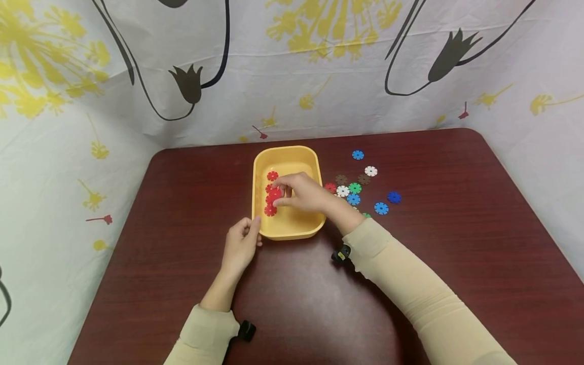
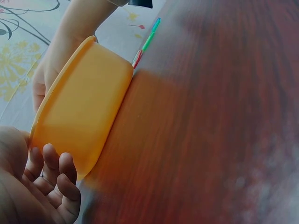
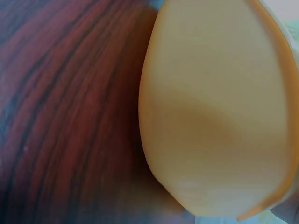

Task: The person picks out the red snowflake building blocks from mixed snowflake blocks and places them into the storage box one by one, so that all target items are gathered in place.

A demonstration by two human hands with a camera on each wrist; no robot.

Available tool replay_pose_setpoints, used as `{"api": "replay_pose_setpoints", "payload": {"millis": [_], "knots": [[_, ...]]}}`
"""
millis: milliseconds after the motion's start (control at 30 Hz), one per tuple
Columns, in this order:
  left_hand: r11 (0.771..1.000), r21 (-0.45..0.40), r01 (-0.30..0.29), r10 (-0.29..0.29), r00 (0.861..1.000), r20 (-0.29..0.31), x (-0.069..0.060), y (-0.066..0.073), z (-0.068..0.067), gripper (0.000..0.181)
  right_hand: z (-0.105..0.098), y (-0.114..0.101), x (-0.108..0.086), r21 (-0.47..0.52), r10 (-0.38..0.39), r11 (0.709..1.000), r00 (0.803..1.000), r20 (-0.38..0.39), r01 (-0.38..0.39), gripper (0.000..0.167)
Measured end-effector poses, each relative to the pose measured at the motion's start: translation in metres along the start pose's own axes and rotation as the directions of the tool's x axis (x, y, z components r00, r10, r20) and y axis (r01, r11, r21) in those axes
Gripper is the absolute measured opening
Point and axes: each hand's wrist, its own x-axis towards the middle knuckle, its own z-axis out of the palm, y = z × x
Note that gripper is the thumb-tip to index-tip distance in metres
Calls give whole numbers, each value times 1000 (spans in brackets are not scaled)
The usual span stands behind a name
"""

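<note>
A yellow plastic tray [image 1: 287,235] stands on the table with a column of red notched discs [image 1: 270,210] along its left side. My left hand [image 1: 242,241] grips the tray's front left corner, thumb at the rim and fingers curled outside the wall; the left wrist view shows this hand [image 2: 42,182] against the tray wall [image 2: 88,98]. Reaching in over the right side, my right hand [image 1: 303,191] pinches a red disc [image 1: 276,193] just above the column. In the right wrist view the tray's outer wall [image 3: 210,93] hides most of that hand.
Right of the tray lie several loose discs: blue [image 1: 381,208], dark blue [image 1: 394,197], white [image 1: 371,171], brown [image 1: 364,179], green [image 1: 355,188] and red [image 1: 330,188]. Some are partly hidden by my right forearm. A patterned cloth [image 1: 292,101] hangs behind the dark red table [image 1: 196,192].
</note>
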Motion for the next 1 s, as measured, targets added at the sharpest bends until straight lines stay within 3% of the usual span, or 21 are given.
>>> {"api": "replay_pose_setpoints", "payload": {"millis": [233, 567, 900, 1000], "knots": [[1000, 1, -6, 6, 1000, 1, 0, 0, 0, 38, 8, -3, 4, -21, 14, 1000, 995, 95, -12, 24], [1000, -13, 4, -4, 1000, 9, 1, 0, 0, 38, 18, -4, 4, -98, 53, 995, 972, 229, -31, 17], [1000, -25, 10, -10, 1000, 9, 3, -2, 0, 38, 26, -6, 5, -157, 73, 987, 927, 368, -15, 23], [999, -30, 12, -12, 1000, 8, 3, -2, 0, 39, 28, -6, 5, -154, 68, 988, 922, 381, -9, 26]]}}
